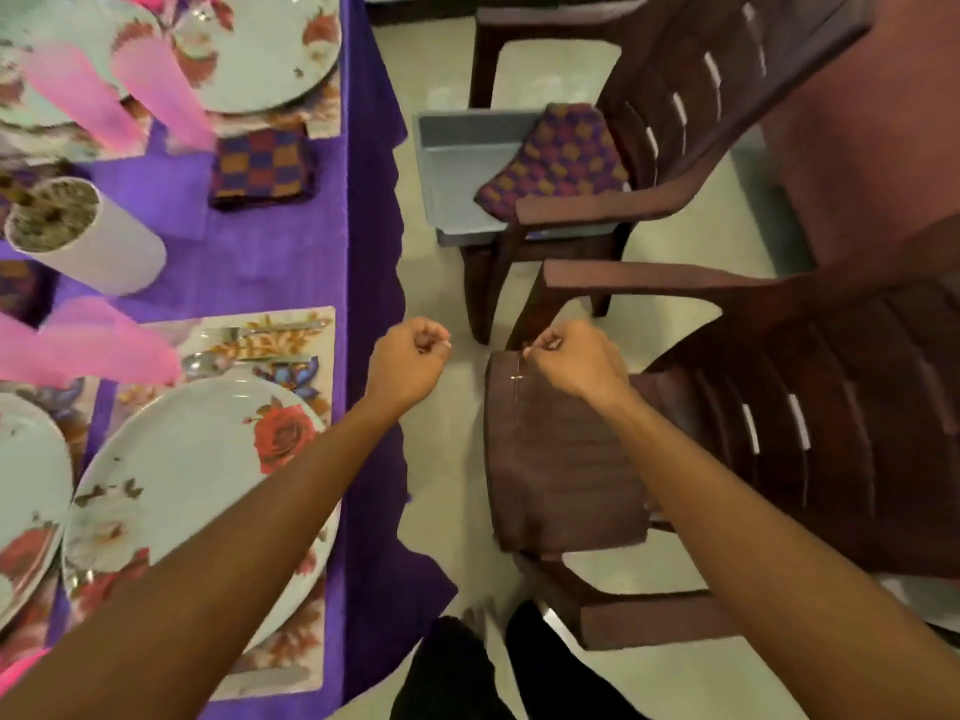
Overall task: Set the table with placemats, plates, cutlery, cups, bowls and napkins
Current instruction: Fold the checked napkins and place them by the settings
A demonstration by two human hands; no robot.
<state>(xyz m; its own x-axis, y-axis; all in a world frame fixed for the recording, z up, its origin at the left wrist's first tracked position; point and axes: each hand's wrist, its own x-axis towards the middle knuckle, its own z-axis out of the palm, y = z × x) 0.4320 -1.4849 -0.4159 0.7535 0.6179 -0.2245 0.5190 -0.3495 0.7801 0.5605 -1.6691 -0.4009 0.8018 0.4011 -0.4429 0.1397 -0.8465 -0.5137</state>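
Checked purple cloth napkin (556, 163) lies in grey plastic tray (457, 163); your left grip (410, 356), right grip (576, 361) are fists; open one, lift gently.

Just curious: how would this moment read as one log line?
left hand: fist, nothing visible | right hand: curled over chair seat | napkin: on tray

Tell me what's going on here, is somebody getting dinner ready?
The table under the purple cloth looks mostly set: flowered plates on placemats, pink cups, cutlery, a checkered napkin. The person's left hand is curled and looks empty. The right hand, over the near chair, may pinch something thin, too small to tell. A second napkin lies on a grey tray on the far chair.
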